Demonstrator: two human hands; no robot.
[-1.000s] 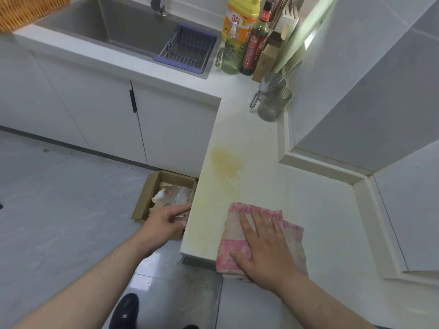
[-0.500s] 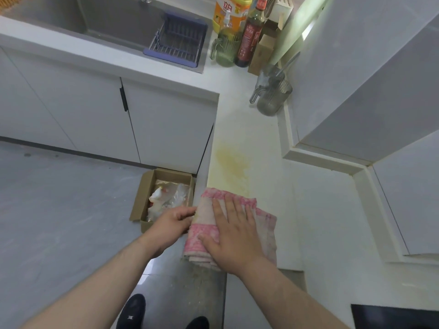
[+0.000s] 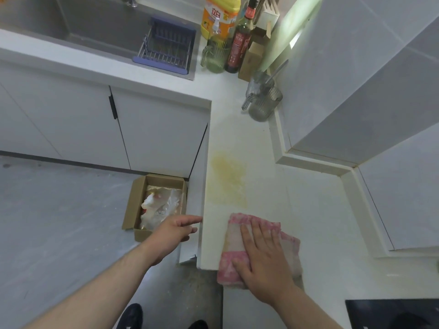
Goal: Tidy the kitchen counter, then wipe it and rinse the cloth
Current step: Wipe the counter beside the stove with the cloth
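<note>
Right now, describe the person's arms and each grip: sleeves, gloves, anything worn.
Both forearms are bare to the frame edge, no sleeves showing. The left grip and right grip are ungloved hands, with no ring, watch or band visible.

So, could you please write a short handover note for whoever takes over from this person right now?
Left hand: open, holds nothing, fingers pointing at the counter's side edge, near the cardboard box on the floor.
Right hand: flat on the pink cloth, pressing it on the counter at its near corner.
Done: bottles and jugs stand grouped at the back by the wall.
Left: the yellow stain ahead of the cloth is not yet wiped. Then rinse the cloth at the sink.
</note>
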